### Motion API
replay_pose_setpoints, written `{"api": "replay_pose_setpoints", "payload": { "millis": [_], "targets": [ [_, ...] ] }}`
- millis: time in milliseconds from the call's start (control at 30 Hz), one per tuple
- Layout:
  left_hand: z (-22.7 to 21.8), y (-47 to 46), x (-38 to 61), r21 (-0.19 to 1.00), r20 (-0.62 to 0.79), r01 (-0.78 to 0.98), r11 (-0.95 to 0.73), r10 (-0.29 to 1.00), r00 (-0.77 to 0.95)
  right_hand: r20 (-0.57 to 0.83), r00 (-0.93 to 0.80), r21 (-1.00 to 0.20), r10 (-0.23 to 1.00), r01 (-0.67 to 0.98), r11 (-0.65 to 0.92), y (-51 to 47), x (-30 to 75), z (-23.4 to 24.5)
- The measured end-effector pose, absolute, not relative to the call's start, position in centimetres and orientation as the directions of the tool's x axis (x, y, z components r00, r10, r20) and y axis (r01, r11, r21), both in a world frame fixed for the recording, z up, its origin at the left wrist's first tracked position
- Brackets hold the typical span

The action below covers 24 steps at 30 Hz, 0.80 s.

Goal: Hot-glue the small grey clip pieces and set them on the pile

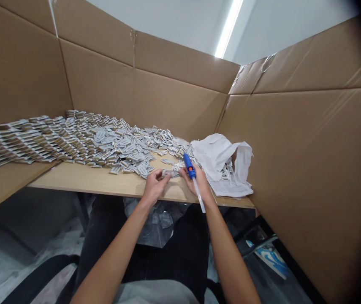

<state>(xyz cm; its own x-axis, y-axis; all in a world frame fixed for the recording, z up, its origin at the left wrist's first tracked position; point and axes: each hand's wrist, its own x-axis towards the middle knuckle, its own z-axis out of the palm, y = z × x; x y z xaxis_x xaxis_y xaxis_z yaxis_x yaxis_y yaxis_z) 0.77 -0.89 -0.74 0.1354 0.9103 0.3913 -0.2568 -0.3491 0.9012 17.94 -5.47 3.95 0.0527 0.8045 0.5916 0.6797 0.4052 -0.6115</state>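
Note:
Just above the front of the wooden tabletop, my left hand pinches one end of a small flat grey-and-white cutout piece. A blue hot glue gun is held in my right hand, its nozzle pointing away from me. From its rear sticks a long translucent glue stick. The fingertips of my right hand reach the other end of the cutout; whether they grip it I cannot tell. Beyond my hands lies a loose heap of similar cutouts.
Stacked rows of pieces fill the left side. A crumpled white plastic bag with cutouts inside lies right of my hands. Tall cardboard walls enclose the table at the back and sides. Clear plastic lies below the front edge.

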Motion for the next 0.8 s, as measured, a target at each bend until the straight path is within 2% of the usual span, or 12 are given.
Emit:
{"api": "replay_pose_setpoints", "payload": {
  "millis": [367,667,800],
  "targets": [
    [-0.3,-0.9,0.6,0.828,0.255,-0.543,-0.136,0.955,0.150,0.471,-0.065,-0.690,0.880,0.594,0.413,-4.7,17.0,2.6],
    [0.0,-1.0,0.6,0.809,0.209,-0.577,-0.107,0.972,0.112,0.535,-0.074,-0.642,0.842,0.612,0.462,-4.8,17.2,2.9],
    [-0.3,-0.9,0.7,0.846,0.255,-0.497,-0.191,0.965,0.063,0.448,-0.129,-0.690,0.885,0.580,0.434,-5.8,18.2,3.9]
  ]
}}
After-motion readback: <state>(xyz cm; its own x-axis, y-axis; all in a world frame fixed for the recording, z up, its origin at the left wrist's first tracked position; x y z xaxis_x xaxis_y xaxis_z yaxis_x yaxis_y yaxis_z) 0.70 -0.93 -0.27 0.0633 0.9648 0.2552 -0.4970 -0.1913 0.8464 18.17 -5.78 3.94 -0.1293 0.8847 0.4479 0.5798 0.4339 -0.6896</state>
